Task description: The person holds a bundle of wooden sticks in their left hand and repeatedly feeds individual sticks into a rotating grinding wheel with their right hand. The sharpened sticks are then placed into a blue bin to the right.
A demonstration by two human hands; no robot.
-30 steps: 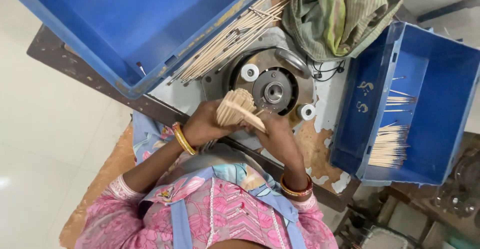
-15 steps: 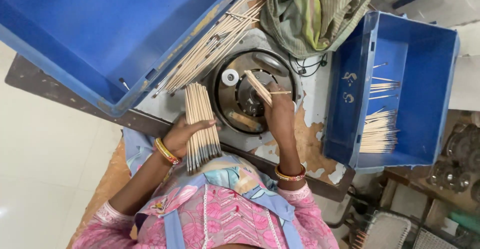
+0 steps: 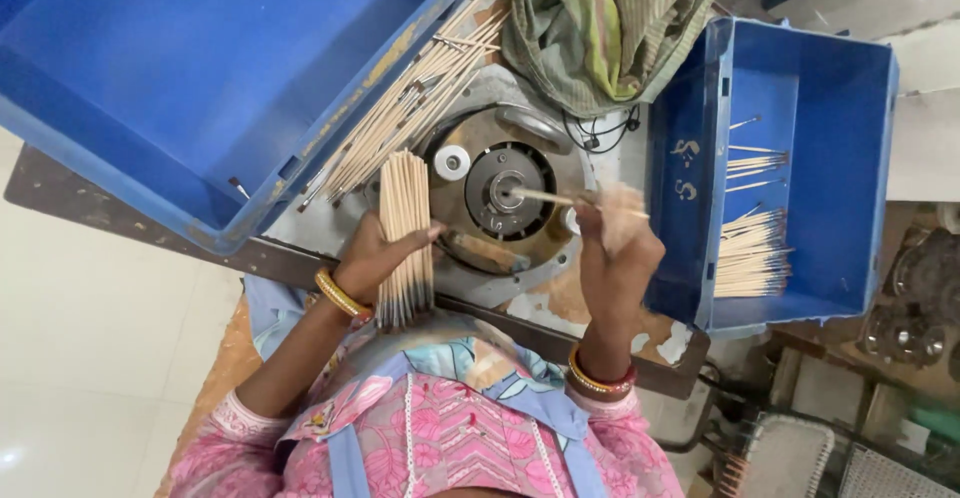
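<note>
Seen from above, left to right: large empty blue plastic crate (image 3: pixel 180 78) tilted over the far left of the worn metal table (image 3: pixel 310 220), loose thin wooden sticks (image 3: pixel 400 108) fanned along its rim. Left hand (image 3: pixel 375 253), gold bangle at the wrist, clenched around a thick bundle of pale wooden sticks (image 3: pixel 405 238) held upright just beside the round grey metal machine head (image 3: pixel 500 193) at the table's middle. Crumpled green striped cloth (image 3: pixel 610 23) heaped beyond the machine. Right hand (image 3: pixel 615 243), blurred, pinching a single thin wooden stick (image 3: pixel 560 199) whose tip meets the machine's central spindle. Further right, smaller blue plastic bin (image 3: pixel 800 88) standing against the table edge, holding finished sticks (image 3: pixel 750 253) in loose rows on its floor. Pink patterned sleeves and blue apron straps at bottom.
</note>
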